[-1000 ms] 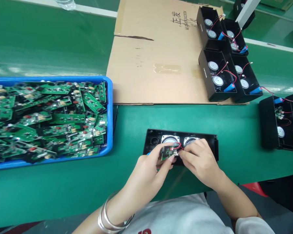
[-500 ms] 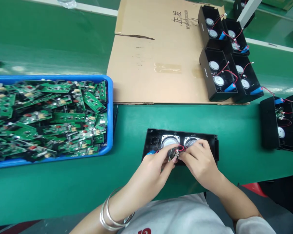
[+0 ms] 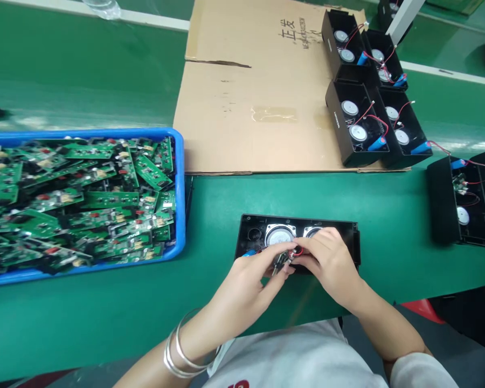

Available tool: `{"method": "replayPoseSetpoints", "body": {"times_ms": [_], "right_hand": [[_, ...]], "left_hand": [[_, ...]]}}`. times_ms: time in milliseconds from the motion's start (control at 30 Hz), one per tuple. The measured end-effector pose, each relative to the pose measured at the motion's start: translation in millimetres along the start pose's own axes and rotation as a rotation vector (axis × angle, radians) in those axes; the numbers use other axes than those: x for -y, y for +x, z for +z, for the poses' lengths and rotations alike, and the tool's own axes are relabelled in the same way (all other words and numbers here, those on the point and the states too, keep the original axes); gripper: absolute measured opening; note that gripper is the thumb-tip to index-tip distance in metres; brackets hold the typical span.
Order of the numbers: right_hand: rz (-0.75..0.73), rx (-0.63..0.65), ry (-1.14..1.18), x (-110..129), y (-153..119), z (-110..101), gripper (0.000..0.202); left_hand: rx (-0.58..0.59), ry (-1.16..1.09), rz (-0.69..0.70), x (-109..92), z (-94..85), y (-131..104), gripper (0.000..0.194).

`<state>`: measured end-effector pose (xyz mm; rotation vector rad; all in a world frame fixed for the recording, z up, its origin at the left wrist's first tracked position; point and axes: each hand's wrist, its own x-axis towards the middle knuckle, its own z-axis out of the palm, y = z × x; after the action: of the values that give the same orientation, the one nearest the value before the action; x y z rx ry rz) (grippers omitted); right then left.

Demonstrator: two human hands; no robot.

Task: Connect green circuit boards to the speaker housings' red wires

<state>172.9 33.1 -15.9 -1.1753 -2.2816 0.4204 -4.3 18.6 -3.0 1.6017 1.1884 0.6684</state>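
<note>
A black speaker housing [image 3: 299, 221] lies on the green table in front of me, with two round speakers and a blue battery inside. Over it, my left hand [image 3: 253, 277] grips a small circuit board [image 3: 282, 261] between thumb and fingers. My right hand [image 3: 331, 267] is pinched at the board's right end, where red wires [image 3: 298, 250] run between the fingertips. Both hands' fingertips nearly meet there. The right speaker is partly covered by my right hand. What exactly the right fingertips hold, wire or plug, is too small to tell.
A blue tray [image 3: 179, 194] full of green circuit boards stands at the left. Flat cardboard [image 3: 242, 134] lies at the back. Several black housings with speakers [image 3: 359, 124] stand on its right side, and others [image 3: 442, 205] stand at the far right.
My right fingertips have moved slightly left and up, closer against the board and wires. The board is tilted a little more in my left hand. The whole view has shifted slightly.
</note>
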Motion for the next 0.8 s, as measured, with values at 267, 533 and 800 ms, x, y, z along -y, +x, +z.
{"method": "replayPoseSetpoints", "body": {"times_ms": [267, 533, 800], "right_hand": [[0.025, 0.276, -0.186, -20, -8, -31, 0.088], [0.072, 0.382, -0.177, -17, -10, -28, 0.081], [0.252, 0.150, -0.066, -22, -52, -46, 0.069]], "left_hand": [[-0.137, -0.089, -0.224, -8, -7.0, -1, 0.017], [-0.115, -0.258, -0.400, -4, -3.0, 4, 0.025], [-0.066, -0.322, -0.285, -39, -27.3, 72, 0.033]]}}
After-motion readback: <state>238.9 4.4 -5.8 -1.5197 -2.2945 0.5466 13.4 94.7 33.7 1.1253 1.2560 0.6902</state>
